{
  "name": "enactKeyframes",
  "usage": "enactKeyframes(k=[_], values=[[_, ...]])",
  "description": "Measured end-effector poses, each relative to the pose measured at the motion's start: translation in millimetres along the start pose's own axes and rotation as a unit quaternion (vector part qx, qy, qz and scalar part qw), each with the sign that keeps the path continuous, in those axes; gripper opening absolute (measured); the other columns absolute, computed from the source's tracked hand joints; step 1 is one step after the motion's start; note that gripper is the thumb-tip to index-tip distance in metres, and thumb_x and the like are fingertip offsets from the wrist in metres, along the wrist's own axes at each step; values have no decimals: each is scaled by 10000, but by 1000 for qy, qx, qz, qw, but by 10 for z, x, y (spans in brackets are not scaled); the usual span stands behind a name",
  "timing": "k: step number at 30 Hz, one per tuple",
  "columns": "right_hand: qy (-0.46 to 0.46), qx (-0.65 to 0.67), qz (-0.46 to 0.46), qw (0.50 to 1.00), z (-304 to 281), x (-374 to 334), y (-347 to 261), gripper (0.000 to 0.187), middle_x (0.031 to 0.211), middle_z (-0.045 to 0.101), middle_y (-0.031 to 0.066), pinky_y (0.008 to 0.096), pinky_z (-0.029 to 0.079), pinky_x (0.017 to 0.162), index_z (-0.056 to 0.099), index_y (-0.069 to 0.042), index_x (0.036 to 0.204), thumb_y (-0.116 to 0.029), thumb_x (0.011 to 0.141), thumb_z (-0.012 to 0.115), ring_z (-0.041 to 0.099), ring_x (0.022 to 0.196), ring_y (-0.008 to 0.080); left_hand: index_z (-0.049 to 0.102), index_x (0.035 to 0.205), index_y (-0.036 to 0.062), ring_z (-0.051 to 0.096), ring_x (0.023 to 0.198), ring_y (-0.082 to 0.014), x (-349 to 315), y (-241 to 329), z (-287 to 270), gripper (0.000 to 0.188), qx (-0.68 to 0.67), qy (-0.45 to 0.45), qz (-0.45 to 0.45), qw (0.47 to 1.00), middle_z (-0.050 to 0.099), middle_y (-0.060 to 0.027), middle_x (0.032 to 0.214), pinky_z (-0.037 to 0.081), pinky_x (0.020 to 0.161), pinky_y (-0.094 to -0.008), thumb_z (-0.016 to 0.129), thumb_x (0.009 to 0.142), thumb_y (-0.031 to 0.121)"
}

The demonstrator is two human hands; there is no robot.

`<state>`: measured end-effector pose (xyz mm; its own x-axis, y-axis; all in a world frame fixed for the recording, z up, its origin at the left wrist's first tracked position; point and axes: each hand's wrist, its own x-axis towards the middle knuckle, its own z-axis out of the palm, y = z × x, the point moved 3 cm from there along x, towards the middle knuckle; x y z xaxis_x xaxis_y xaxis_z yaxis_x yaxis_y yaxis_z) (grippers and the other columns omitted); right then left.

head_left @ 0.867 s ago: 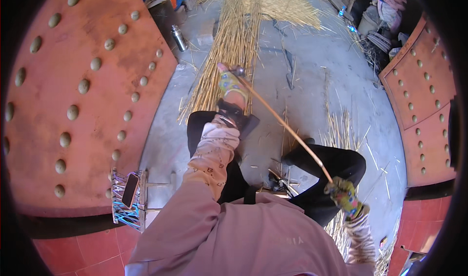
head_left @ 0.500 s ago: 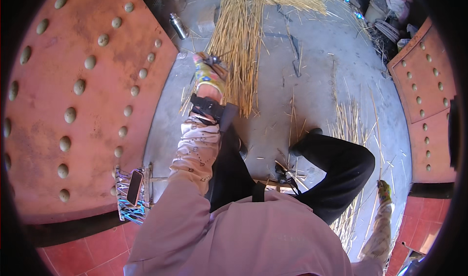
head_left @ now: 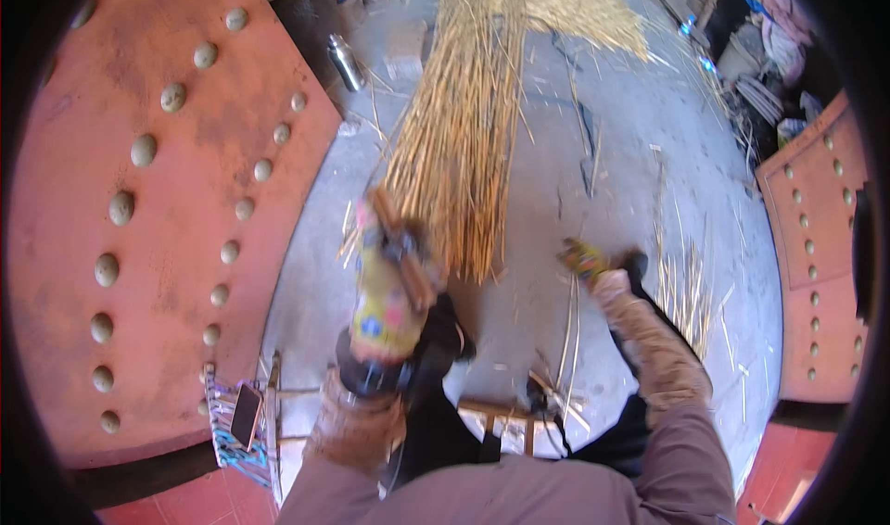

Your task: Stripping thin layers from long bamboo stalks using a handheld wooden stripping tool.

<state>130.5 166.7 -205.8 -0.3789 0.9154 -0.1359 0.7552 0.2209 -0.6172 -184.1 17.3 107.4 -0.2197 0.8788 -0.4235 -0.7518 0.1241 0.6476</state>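
My left hand (head_left: 385, 279), in a flowered yellow-green glove, is closed around a small tool (head_left: 408, 256) with brown wooden parts and a dark metal middle. Motion blurs it, so its exact kind is unclear. Just beyond that hand, a thick bundle of straw-coloured reed stalks (head_left: 464, 145) lies on the floor, cut ends toward me. My right hand (head_left: 584, 261), gloved alike, reaches forward above my right knee, to the right of the bundle's near end. Its fingers are blurred, and no stalk shows clearly in them. Thin loose stalks (head_left: 567, 330) lie below it.
More stalks (head_left: 695, 298) lie on the grey floor at right. A studded reddish door panel (head_left: 176, 247) borders the left, another (head_left: 807, 256) the right. A metal bottle (head_left: 345, 62) stands beyond the left panel. A phone (head_left: 245, 414) rests on a corded stool (head_left: 269, 442) at lower left.
My right hand has swung from the far lower right to the middle front; the long stalk at it no longer shows there. My left hand has drawn back toward me with the tool.
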Motion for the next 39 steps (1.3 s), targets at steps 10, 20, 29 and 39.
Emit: enactKeyframes(k=[10,20,29,39], values=[[8,15,262,965,1670,1007,-1434,822,1231,329,233,308,267,951,181,9,1271,-399,688,594,286,1179,303,472,783,77,445,362,-159,93,181,-201,525,-80,116,-6,990,488,-53,598,382,336,-264,367,758,591],[70,-104,406,905,871,860,117,572,1086,497,96,320,336,880,252,-68,1254,-386,805,408,520,941,225,464,860,81,521,494,-185,60,164,-481,538,-131,13,-34,991,513,-47,727,443,399,-307,437,714,598],[145,-233,212,938,651,-225,-470,700,1102,450,192,342,361,849,266,-94,1255,-336,674,573,485,956,317,479,852,100,528,508,-182,-31,151,-279,509,-78,10,-59,995,510,-37,710,442,391,-277,404,735,590],[252,12,207,945,536,-265,122,344,929,551,183,352,412,778,528,-56,1010,-255,730,535,517,893,319,437,865,71,504,427,-131,-8,132,-193,355,-2,41,9,999,503,-35,662,398,341,-249,361,838,417]])
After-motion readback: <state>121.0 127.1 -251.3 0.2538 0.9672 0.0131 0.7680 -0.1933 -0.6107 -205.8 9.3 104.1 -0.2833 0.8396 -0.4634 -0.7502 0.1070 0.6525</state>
